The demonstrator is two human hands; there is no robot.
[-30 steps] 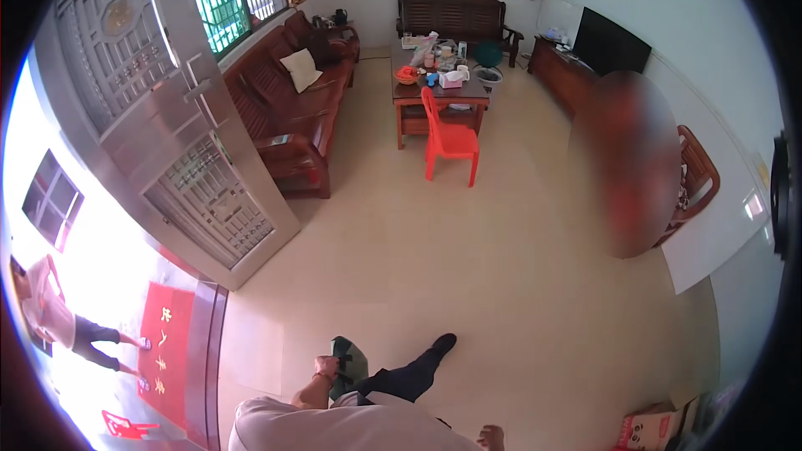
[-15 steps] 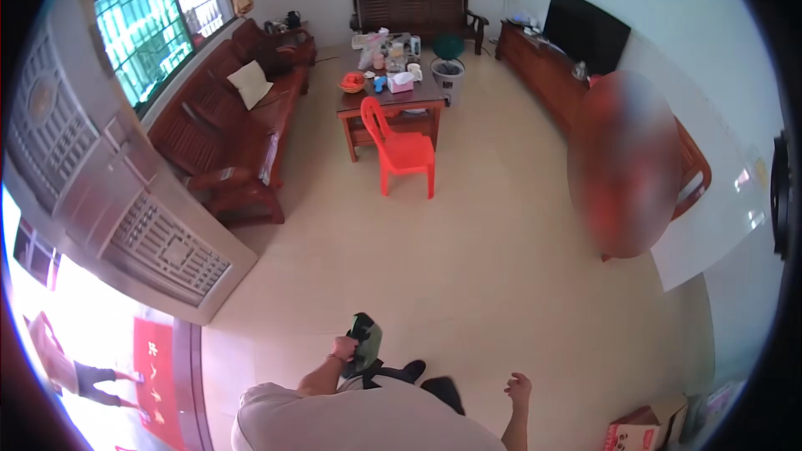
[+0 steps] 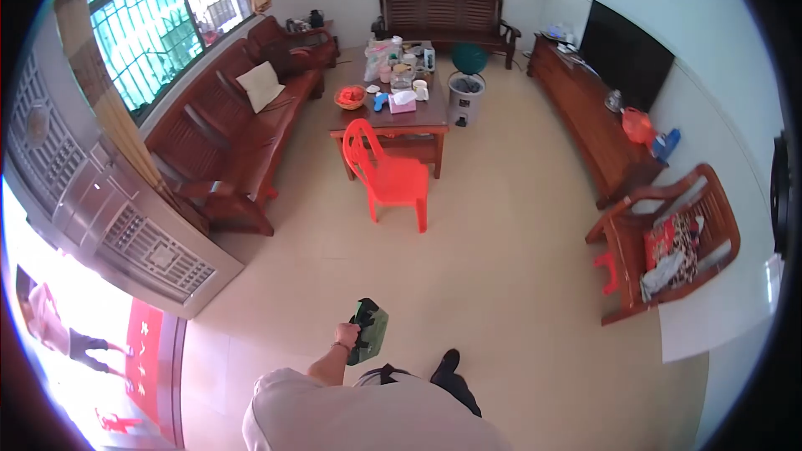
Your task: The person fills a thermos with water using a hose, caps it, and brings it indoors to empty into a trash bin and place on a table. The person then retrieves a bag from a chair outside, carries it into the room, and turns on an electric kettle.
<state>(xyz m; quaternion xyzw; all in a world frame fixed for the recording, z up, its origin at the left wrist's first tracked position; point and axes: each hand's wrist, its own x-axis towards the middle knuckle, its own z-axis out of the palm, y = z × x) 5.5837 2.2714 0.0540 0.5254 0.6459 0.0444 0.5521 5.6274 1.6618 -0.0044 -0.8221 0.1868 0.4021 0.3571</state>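
My left hand [image 3: 346, 335] is closed at the black handle side of a small green and black bag [image 3: 375, 337], which hangs tilted in front of my body above the tiled floor. What the bag contains is hidden. My right hand is outside the view. Ahead of me stands a red plastic chair [image 3: 395, 177], well apart from my left hand.
A low wooden table [image 3: 393, 122] carries a fruit basket, a tissue box and jars. Wooden sofas [image 3: 198, 141] line the left wall. At right are a TV cabinet [image 3: 576, 113] and a wooden armchair [image 3: 622, 242]. A door [image 3: 142, 225] stands open, with a person [image 3: 83, 349] outside.
I have moved forward into the room, so the table and red chair appear closer. My right hand has left the view. The bag is still in my left hand.
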